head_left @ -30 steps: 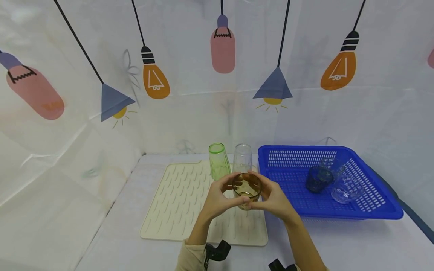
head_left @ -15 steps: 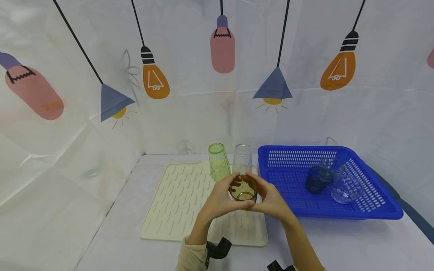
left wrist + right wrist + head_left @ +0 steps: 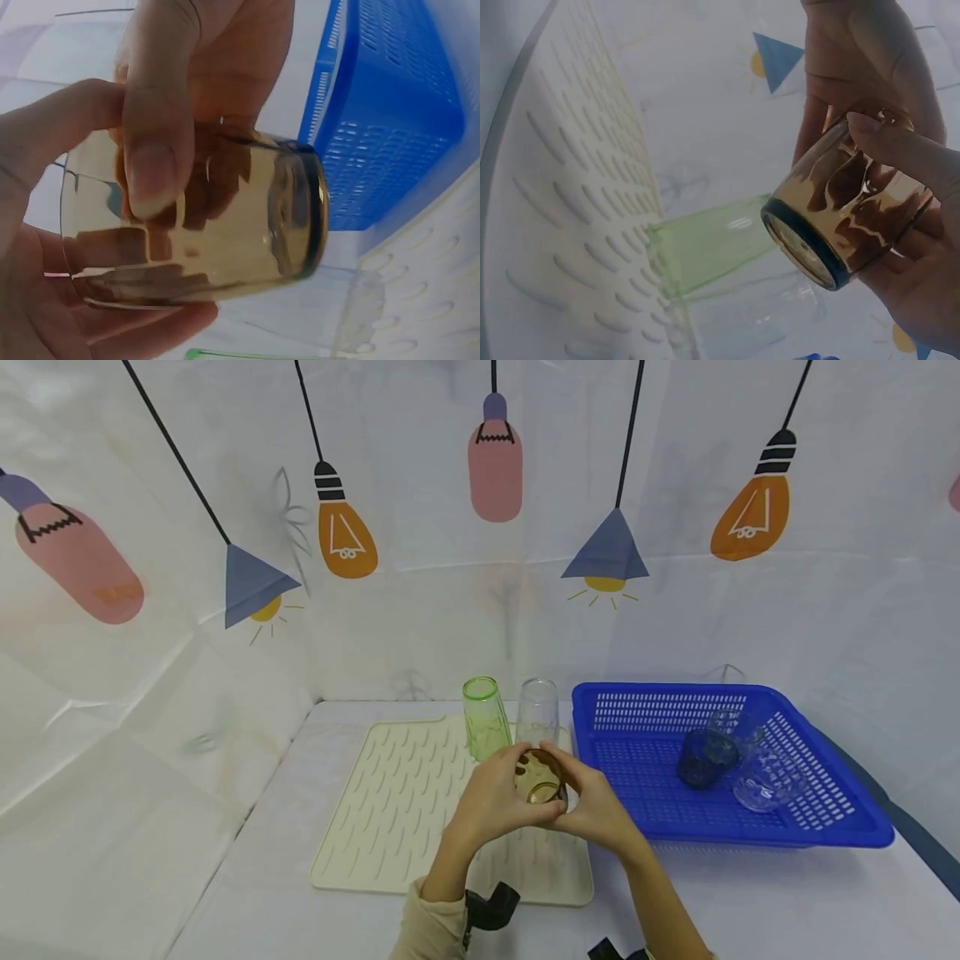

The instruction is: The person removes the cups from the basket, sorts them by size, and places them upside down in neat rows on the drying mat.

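An amber glass tumbler [image 3: 540,777] is held in the air above the cream ridged mat [image 3: 390,810]. My left hand [image 3: 491,793] grips it from the left and my right hand [image 3: 596,797] from the right, with the thumbs meeting on the near side. In the head view the mouth tips toward the camera. Both thumbs and several fingers wrap the tumbler [image 3: 247,225] in the left wrist view. Its thick base shows in the right wrist view, where the tumbler [image 3: 840,202] is tilted. Behind the hands stand a green glass [image 3: 486,727] and a clear glass [image 3: 537,714].
A blue plastic basket [image 3: 622,793] stands at the right of the mat. Inside it lie a dark glass [image 3: 705,760] and clear glassware [image 3: 765,783]. A white sheet printed with lamps [image 3: 495,468] hangs behind the white-covered table.
Both hands have drawn slightly closer together and shifted their hold around the amber tumbler. The tumbler has moved a little left and turned. The other glasses have stayed in place.
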The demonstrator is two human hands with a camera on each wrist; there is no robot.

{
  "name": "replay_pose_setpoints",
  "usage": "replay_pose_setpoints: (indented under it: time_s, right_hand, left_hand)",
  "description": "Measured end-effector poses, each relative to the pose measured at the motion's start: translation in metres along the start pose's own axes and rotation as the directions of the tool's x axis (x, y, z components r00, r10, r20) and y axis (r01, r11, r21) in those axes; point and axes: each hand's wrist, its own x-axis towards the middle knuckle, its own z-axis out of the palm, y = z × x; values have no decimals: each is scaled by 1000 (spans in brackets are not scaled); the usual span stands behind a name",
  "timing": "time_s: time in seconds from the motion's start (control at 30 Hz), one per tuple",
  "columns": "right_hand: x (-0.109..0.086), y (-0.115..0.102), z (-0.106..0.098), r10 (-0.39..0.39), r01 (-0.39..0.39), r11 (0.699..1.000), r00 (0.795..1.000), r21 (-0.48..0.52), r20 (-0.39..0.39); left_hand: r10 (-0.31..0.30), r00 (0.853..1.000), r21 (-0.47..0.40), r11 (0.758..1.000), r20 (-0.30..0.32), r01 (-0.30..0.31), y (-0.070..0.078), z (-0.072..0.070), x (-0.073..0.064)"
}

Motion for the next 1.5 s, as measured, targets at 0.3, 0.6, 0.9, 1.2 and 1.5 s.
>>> replay_pose_setpoints:
  time_s: [0.3,0.6,0.9,1.2,1.5]
  right_hand:
    - [-8,1,-19,64,-63,997,996,-34,55]
    - [-13,11,-33,69,-70,996,997,47,20]
    - [-6,14,-17,-7,15,975,999,220,-38]
    - [-1,16,-7,-31,74,929,992,362,-123]
    - [-2,18,-13,46,22,896,989,443,-142]
  left_hand:
    - [-25,998,-479,878,-60,-6,-22,7,-4]
    - [-192,979,-850,525,-68,44,-31,15,-9]
    - [-196,979,-966,257,-50,2,-31,25,-8]
    - [-111,994,-955,297,-23,11,-34,27,-10]
    - [-196,980,-807,585,-44,81,-55,19,-30]
